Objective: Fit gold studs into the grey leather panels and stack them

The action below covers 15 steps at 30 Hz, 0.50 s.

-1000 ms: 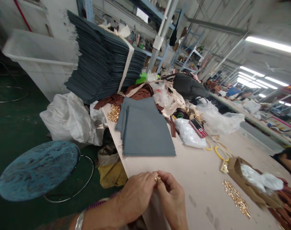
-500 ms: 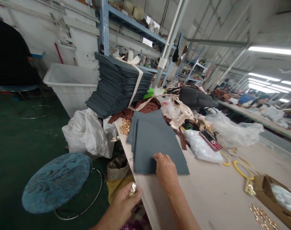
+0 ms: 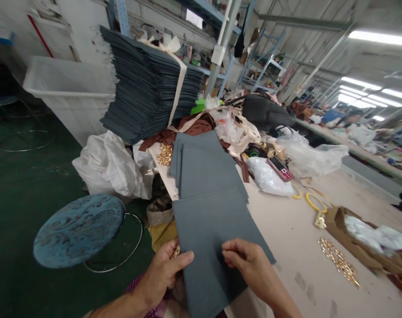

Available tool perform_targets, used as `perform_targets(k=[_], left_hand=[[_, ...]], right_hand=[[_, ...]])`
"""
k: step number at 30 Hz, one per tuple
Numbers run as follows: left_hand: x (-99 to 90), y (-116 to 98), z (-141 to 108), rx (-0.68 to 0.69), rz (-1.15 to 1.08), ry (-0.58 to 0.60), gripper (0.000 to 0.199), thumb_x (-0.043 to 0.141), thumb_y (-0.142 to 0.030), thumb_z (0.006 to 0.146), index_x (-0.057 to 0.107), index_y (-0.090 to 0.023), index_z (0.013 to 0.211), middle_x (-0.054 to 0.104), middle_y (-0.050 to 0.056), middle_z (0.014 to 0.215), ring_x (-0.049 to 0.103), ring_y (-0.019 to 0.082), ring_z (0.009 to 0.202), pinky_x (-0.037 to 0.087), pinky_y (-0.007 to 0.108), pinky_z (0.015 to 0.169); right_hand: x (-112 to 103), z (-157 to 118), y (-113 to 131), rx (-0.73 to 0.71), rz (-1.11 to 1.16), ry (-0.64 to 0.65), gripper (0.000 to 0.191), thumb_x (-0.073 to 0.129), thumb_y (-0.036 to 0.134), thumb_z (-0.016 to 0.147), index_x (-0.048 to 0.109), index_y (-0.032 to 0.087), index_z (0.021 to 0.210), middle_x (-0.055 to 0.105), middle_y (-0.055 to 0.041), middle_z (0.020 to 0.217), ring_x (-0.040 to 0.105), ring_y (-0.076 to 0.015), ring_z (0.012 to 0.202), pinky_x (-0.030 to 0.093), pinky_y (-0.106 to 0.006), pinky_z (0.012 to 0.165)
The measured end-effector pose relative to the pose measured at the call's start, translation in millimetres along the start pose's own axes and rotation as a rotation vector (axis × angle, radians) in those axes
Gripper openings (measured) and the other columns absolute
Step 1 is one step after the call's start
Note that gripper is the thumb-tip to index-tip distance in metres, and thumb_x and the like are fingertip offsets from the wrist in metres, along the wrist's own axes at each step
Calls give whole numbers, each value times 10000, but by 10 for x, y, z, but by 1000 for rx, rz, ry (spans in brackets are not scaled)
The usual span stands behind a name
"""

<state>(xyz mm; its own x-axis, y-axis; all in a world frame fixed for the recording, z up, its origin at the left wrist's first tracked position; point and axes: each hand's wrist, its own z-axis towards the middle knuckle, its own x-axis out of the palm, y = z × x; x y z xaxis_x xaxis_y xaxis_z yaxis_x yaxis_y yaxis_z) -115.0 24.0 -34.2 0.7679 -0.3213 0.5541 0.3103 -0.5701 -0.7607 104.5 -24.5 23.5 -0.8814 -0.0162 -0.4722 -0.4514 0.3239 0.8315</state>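
Note:
A flat dark grey sheet (image 3: 217,221), like a cut fabric or leather panel, lies at the near end of the table, partly over a pile of like sheets (image 3: 207,170). My left hand (image 3: 163,269) is closed on its left edge, thumb on top, with a gold metal piece (image 3: 176,251) showing between thumb and fingers. Over the sheet's right half, my right hand (image 3: 245,256) is closed in a pinch. Something tiny may be at its fingertips; I cannot make it out. A small dark dot shows on the sheet between the hands.
Loose gold fittings (image 3: 164,154) lie beside the pile; more gold pieces (image 3: 338,260) lie right, near an open cardboard box (image 3: 340,223). A tied stack of grey sheets (image 3: 144,88) stands behind. A phone (image 3: 280,169) rests on a plastic bag. A blue stool (image 3: 80,232) stands left.
One grey sheet has come off the pile toward me. My left hand now grips its edge along with the gold piece; my right hand has moved from the pile to above this sheet.

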Motion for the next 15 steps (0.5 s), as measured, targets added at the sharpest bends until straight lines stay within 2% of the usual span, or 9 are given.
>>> perform_targets(k=[3,6,9,15], left_hand=[[110,-49,18,-1,-27,75,434,754,-438,738,652,-154,1050,649,30,771,520,93,563,444,202,561],[170,-100,49,-53,4,63,454,764,-427,720,658,-150,1064,639,16,712,463,72,493,360,170,455],[202,-133,84,-78,40,31,505,781,-431,685,652,-155,1087,646,20,716,508,102,527,316,164,417],[221,-134,139,-118,46,35,581,784,-444,654,637,-136,1124,691,61,807,617,182,661,471,241,550]], right_hand=[[149,160,9,44,188,-26,182,629,322,766,684,149,781,632,12,605,592,-121,547,492,-221,554],[233,268,54,66,257,-6,197,642,329,755,671,134,771,603,23,559,568,-101,502,472,-190,489],[252,308,92,93,261,-4,204,623,335,765,647,134,788,576,41,526,533,-81,456,437,-162,435],[242,336,82,97,262,42,199,603,338,770,623,141,797,555,56,507,510,-67,427,425,-150,419]])
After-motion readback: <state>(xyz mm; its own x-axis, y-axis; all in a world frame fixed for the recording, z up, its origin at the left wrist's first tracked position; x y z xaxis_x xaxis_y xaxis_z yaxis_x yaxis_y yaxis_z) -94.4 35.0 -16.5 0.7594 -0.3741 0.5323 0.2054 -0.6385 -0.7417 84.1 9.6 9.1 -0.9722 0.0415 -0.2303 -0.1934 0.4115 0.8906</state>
